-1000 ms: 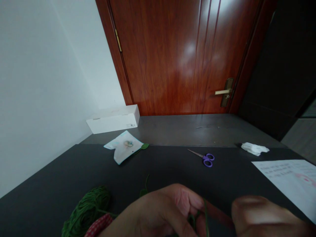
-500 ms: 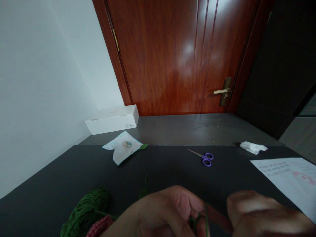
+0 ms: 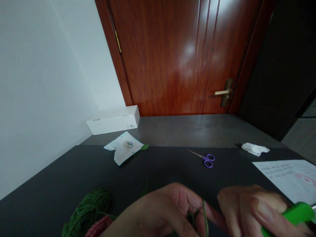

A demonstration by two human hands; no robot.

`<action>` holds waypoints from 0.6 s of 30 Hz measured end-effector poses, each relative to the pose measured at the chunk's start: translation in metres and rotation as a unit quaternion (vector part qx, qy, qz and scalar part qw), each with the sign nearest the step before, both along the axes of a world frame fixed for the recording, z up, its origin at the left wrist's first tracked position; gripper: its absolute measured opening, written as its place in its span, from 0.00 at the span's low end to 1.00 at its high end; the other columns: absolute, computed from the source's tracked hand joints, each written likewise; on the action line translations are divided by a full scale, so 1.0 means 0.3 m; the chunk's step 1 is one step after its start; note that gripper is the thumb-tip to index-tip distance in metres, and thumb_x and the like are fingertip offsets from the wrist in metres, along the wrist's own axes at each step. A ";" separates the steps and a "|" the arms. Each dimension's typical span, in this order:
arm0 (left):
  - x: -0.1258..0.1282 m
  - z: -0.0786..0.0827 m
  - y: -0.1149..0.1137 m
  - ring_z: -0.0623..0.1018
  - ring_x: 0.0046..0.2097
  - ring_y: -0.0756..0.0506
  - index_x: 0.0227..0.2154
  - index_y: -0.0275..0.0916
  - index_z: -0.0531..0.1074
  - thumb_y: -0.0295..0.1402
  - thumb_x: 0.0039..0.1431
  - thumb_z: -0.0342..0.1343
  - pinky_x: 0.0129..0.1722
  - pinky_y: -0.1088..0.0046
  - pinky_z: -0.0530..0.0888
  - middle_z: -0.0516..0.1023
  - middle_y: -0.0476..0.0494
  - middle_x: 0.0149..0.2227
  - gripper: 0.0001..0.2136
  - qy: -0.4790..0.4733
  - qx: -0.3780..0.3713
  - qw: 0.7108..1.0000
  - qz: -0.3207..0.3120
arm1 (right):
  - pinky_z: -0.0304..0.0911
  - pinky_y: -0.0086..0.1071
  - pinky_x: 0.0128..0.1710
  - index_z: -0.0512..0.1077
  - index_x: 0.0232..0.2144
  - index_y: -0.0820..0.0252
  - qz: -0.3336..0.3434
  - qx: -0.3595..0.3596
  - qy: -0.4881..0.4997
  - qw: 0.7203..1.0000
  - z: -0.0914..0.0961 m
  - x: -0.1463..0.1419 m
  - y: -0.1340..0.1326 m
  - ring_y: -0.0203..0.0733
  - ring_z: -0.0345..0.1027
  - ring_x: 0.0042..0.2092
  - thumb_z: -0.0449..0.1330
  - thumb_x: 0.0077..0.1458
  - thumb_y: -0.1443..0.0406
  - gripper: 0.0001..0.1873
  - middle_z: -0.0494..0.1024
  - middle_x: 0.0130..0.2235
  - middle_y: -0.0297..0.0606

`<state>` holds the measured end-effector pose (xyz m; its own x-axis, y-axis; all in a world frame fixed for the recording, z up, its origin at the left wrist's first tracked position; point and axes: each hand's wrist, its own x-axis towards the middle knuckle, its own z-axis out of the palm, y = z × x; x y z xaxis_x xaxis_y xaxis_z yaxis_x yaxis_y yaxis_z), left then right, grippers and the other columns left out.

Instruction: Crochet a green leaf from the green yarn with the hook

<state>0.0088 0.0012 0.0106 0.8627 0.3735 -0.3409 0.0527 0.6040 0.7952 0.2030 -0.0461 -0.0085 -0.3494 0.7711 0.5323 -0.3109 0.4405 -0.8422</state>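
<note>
Green yarn strand (image 3: 204,217) rises from my left hand (image 3: 158,210), whose fingers (image 3: 185,197) curl nearly closed and pinch a small dark green knot of yarn (image 3: 191,219); its loops are too blurred to read. My right hand (image 3: 249,207) sits just beside it, fingers wrapped closed around a bright green plastic handle (image 3: 296,214) with a sliver of metal showing at the edge of view.

Near my left wrist, a red-and-white checked cloth (image 3: 98,226) touches a loose ball of dark green yarn (image 3: 86,209) on the matte black tabletop (image 3: 74,171). A thin green thread (image 3: 145,191) lies ahead of my left hand. Farther out are a white printed packet (image 3: 123,148) with a green leaf-shaped piece (image 3: 145,147) at its corner, and small purple-handled scissors (image 3: 208,161). A crumpled white tissue (image 3: 254,149) lies at the tabletop's far edge, and a printed paper sheet (image 3: 283,177) with a pink mark sits to my right.

Beyond, a grey ledge (image 3: 187,131) holds a long white cardboard box (image 3: 113,120) against a white wall (image 3: 44,82). At the back stands a glossy reddish-brown wooden door (image 3: 168,56) with a brass lever handle (image 3: 223,92).
</note>
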 end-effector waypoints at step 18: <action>-0.023 0.075 -0.035 0.71 0.32 0.53 0.42 0.40 0.79 0.37 0.40 0.72 0.37 0.76 0.66 0.75 0.51 0.30 0.22 0.057 0.155 0.978 0.124 | 0.62 0.31 0.32 0.76 0.22 0.55 -0.038 -0.118 0.074 0.989 -0.005 0.002 0.011 0.38 0.68 0.28 0.48 0.67 0.56 0.27 0.76 0.22 0.34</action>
